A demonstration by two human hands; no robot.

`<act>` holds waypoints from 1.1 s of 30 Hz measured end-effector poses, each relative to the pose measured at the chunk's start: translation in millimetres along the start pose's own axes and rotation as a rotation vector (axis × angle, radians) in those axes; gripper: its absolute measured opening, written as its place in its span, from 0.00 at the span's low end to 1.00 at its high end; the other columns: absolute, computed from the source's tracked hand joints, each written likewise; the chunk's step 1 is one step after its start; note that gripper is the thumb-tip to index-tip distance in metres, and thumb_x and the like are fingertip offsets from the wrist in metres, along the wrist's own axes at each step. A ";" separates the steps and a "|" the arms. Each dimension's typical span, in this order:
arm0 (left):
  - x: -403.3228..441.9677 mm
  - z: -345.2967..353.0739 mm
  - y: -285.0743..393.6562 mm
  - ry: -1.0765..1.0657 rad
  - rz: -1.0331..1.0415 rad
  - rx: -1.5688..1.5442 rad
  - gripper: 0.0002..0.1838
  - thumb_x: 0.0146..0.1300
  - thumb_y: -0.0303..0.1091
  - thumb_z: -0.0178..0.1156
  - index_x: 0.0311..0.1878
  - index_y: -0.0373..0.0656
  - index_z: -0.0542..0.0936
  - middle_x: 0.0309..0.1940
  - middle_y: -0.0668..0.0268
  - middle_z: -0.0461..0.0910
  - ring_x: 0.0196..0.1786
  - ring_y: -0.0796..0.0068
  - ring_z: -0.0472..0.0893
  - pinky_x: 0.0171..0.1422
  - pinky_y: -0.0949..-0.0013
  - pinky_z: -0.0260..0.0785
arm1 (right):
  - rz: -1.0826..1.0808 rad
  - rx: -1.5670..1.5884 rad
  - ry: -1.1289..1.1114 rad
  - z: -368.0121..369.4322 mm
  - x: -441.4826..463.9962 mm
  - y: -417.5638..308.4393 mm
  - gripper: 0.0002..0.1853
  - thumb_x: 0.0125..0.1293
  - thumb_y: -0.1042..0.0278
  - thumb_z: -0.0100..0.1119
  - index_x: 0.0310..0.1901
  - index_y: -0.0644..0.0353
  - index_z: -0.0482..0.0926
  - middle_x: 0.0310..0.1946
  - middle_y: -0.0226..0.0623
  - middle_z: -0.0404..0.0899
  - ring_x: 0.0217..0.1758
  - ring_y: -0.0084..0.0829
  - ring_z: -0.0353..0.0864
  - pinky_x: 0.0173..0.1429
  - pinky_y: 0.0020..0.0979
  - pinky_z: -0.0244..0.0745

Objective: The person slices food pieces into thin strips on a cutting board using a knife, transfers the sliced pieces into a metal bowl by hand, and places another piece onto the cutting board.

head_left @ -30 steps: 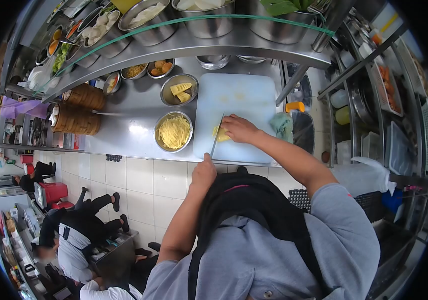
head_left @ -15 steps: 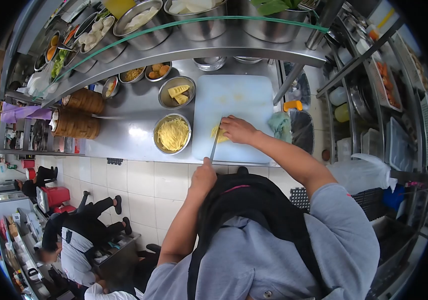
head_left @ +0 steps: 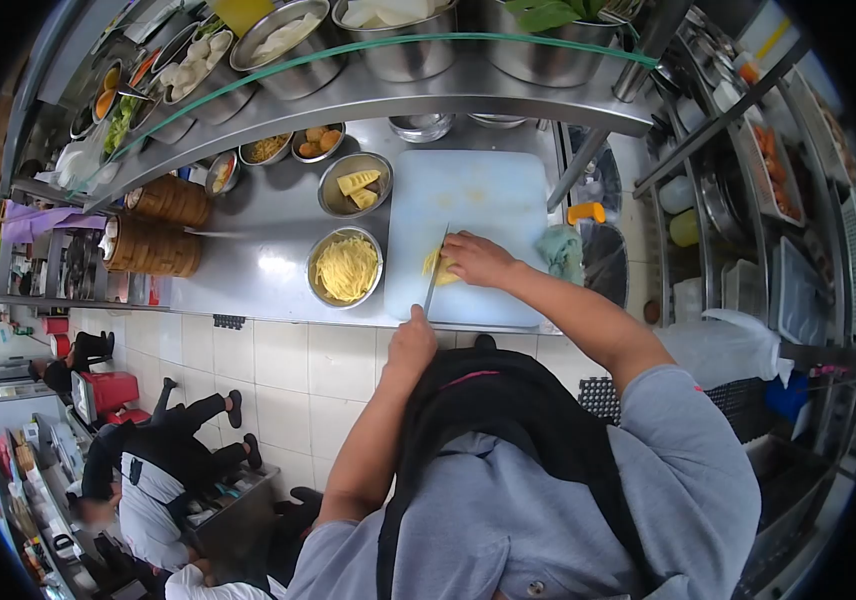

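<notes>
My left hand [head_left: 413, 343] is closed round the handle of a knife [head_left: 432, 288] near the front edge of a pale blue cutting board [head_left: 468, 180]. The blade points away from me, alongside the fingertips of my right hand [head_left: 480, 261]. With curled fingers, that hand presses a yellow piece of bamboo shoot [head_left: 447, 273] onto the board, partly hiding it. Thin yellow strips lie by the blade. Left of the board stands a metal bowl of shredded bamboo shoot [head_left: 345, 269]. Behind it, another bowl holds larger bamboo shoot chunks [head_left: 359, 183].
A steel shelf [head_left: 388, 101] with food containers spans the back. Bamboo steamers [head_left: 155, 247] stand at the left. A green cloth [head_left: 560, 253] and an orange-yellow object [head_left: 586, 212] lie right of the board. Another person [head_left: 153, 500] is at the lower left.
The knife and my left hand have shifted slightly forward, so the tip reaches farther past my right fingertips. My right hand stays almost where it was on the bamboo shoot.
</notes>
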State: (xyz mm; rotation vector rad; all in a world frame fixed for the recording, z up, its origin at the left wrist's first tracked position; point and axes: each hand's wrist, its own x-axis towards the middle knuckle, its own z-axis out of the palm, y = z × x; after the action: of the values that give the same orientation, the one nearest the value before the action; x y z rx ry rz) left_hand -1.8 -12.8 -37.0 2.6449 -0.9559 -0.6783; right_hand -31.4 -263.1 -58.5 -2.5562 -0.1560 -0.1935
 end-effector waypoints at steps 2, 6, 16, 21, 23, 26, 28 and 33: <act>-2.8 -16.4 3.3 -0.014 0.020 0.007 0.10 0.69 0.26 0.49 0.51 0.33 0.68 0.33 0.32 0.84 0.40 0.32 0.86 0.46 0.37 0.80 | -0.012 0.002 0.001 -2.0 1.4 0.9 0.18 0.61 0.69 0.67 0.53 0.61 0.81 0.58 0.39 0.76 0.59 0.46 0.77 0.66 0.41 0.75; -8.8 1.3 -0.1 -0.037 0.016 0.000 0.10 0.71 0.27 0.50 0.51 0.32 0.69 0.34 0.32 0.83 0.40 0.32 0.86 0.45 0.37 0.80 | 0.016 0.033 0.005 2.2 -1.6 3.0 0.18 0.61 0.68 0.68 0.52 0.60 0.81 0.58 0.39 0.76 0.58 0.46 0.77 0.66 0.42 0.75; -3.4 -40.3 -11.6 -0.265 -0.079 -0.537 0.16 0.78 0.39 0.49 0.52 0.32 0.67 0.29 0.41 0.83 0.24 0.48 0.85 0.27 0.53 0.79 | 0.064 0.068 0.056 -0.2 -4.5 8.6 0.17 0.62 0.68 0.65 0.53 0.61 0.82 0.54 0.40 0.77 0.59 0.46 0.78 0.66 0.42 0.76; -14.6 -6.2 -14.6 0.107 0.102 -0.093 0.14 0.77 0.35 0.50 0.54 0.33 0.68 0.30 0.37 0.83 0.30 0.40 0.87 0.32 0.44 0.79 | 0.066 0.047 0.008 -5.5 -4.9 12.2 0.16 0.63 0.69 0.63 0.53 0.61 0.82 0.54 0.41 0.78 0.58 0.46 0.79 0.66 0.43 0.76; -19.1 -6.2 -5.6 0.048 0.060 0.018 0.13 0.73 0.30 0.53 0.54 0.33 0.69 0.30 0.36 0.84 0.33 0.37 0.87 0.37 0.41 0.80 | 0.052 0.033 0.001 -3.6 -8.8 8.0 0.16 0.63 0.69 0.63 0.53 0.61 0.82 0.53 0.41 0.78 0.58 0.46 0.79 0.66 0.43 0.77; -20.2 -4.9 5.0 0.027 0.017 0.098 0.13 0.68 0.27 0.55 0.52 0.33 0.69 0.29 0.39 0.85 0.34 0.38 0.87 0.39 0.43 0.82 | 0.088 0.035 -0.044 -7.0 -3.2 8.5 0.17 0.62 0.70 0.64 0.53 0.60 0.82 0.53 0.40 0.78 0.58 0.47 0.79 0.66 0.44 0.77; -24.3 -6.0 7.8 0.024 0.029 0.104 0.12 0.68 0.27 0.54 0.52 0.33 0.69 0.29 0.39 0.85 0.34 0.38 0.88 0.40 0.44 0.82 | 0.057 0.005 -0.027 -7.3 -4.3 7.8 0.17 0.62 0.70 0.65 0.54 0.59 0.82 0.54 0.40 0.78 0.58 0.46 0.79 0.66 0.44 0.77; -23.8 -0.6 7.9 0.004 0.037 0.054 0.09 0.72 0.28 0.51 0.49 0.31 0.68 0.27 0.36 0.83 0.35 0.34 0.86 0.39 0.40 0.81 | 0.062 0.009 -0.052 -7.7 -2.8 8.5 0.18 0.62 0.70 0.65 0.55 0.60 0.81 0.56 0.40 0.78 0.60 0.46 0.79 0.66 0.44 0.77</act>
State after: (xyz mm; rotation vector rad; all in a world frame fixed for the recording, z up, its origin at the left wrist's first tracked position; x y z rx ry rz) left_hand -21.8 -3.2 -25.3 2.6667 -1.0338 -0.6475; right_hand -33.7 -274.7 -57.1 -2.5541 -0.0964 -0.1028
